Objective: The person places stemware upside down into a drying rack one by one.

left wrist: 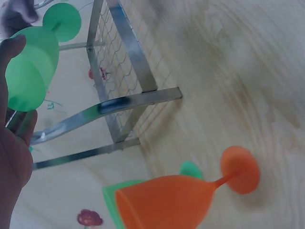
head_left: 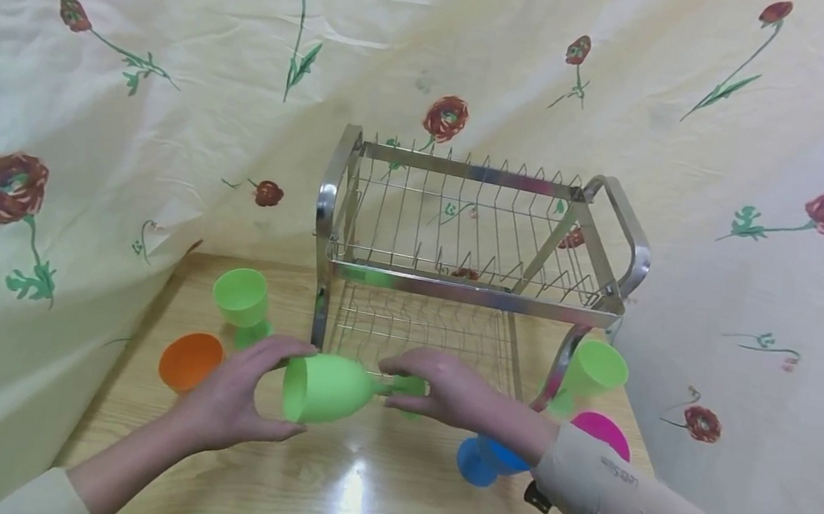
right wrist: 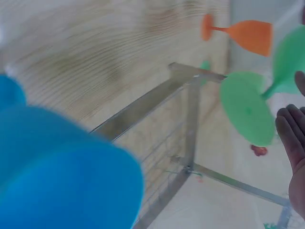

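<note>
A light green plastic goblet lies sideways in the air in front of the rack, its mouth towards the left. My left hand holds it by the bowl near the rim, thumb below and fingers above. At the other end, my right hand is around the round foot, fingers above and thumb below. In the right wrist view, the fingers look fairly straight beside the goblet's foot. An orange goblet stands close to the left forearm. A blue goblet is partly hidden under the right forearm.
Behind the hands stands a two-tier metal dish rack on a wooden table. Another green goblet is left of it; a third green goblet and a pink one are to the right. Flowered cloth hangs behind.
</note>
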The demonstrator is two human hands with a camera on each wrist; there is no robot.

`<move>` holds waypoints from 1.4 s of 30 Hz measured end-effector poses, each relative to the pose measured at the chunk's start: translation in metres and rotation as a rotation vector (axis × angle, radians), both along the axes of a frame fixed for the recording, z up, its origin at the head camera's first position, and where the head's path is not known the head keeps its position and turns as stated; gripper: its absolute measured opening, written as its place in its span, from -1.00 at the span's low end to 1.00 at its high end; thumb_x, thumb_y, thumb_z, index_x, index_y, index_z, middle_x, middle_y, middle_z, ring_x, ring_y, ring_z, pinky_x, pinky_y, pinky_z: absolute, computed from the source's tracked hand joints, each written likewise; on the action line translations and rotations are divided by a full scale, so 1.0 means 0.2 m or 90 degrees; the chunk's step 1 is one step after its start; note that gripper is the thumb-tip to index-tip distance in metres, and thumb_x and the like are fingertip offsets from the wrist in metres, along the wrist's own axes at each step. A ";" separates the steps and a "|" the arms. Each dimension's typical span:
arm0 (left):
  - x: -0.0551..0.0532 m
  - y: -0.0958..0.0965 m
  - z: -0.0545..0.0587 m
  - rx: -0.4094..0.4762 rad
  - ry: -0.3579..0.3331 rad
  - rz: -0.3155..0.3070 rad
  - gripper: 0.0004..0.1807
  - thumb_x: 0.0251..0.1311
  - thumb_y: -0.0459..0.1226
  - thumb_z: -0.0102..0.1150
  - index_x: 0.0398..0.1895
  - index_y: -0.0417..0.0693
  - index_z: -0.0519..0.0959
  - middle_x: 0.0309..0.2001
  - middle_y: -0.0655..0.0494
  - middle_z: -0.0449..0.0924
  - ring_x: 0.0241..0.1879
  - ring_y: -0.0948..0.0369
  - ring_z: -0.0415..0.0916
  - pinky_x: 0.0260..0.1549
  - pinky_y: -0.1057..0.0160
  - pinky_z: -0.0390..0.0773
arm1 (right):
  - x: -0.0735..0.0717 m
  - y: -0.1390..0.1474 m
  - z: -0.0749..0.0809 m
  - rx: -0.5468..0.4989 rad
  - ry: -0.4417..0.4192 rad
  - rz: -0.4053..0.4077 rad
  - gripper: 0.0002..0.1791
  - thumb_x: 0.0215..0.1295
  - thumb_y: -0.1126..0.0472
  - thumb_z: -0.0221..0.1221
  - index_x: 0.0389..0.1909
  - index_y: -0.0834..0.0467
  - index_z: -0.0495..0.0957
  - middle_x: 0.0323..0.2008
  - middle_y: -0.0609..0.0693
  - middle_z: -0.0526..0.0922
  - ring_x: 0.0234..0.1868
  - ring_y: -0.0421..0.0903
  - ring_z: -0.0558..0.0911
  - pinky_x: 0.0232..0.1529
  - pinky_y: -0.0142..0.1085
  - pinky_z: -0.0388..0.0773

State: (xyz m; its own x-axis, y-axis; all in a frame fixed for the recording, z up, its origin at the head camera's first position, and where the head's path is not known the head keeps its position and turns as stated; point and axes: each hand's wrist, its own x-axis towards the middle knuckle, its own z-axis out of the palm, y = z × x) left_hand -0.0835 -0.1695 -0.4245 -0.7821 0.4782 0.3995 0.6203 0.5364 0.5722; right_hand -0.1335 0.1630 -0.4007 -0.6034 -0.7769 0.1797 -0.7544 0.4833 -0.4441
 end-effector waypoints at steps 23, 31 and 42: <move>0.15 0.14 -0.35 0.251 0.024 0.144 0.09 -0.50 -0.39 0.89 0.32 -0.12 0.56 0.23 0.01 0.62 0.22 0.28 0.55 0.04 0.06 0.77 | 0.38 -0.04 -0.27 -0.358 -0.593 -0.238 -0.26 0.55 0.12 0.29 0.57 0.35 0.25 0.45 0.32 0.48 0.48 0.29 0.45 0.45 0.00 0.51; 0.13 0.20 -0.40 0.276 0.053 0.123 0.10 -0.54 -0.41 0.89 0.31 -0.23 0.54 0.20 -0.12 0.62 0.23 0.25 0.55 0.06 0.14 0.75 | 0.36 -0.13 -0.28 -0.399 -0.658 -0.295 -0.11 0.55 0.05 0.29 0.63 0.39 0.07 0.57 0.35 0.29 0.59 0.32 0.27 0.59 0.18 0.25; 0.12 0.23 -0.42 0.261 0.094 0.141 0.10 -0.54 -0.40 0.88 0.29 -0.29 0.51 0.21 -0.10 0.59 0.22 0.16 0.55 0.14 0.28 0.68 | 0.37 -0.25 -0.25 -0.465 -0.682 -0.335 -0.07 0.54 0.07 0.29 0.63 0.38 -0.02 0.58 0.38 0.21 0.58 0.34 0.24 0.61 0.28 0.13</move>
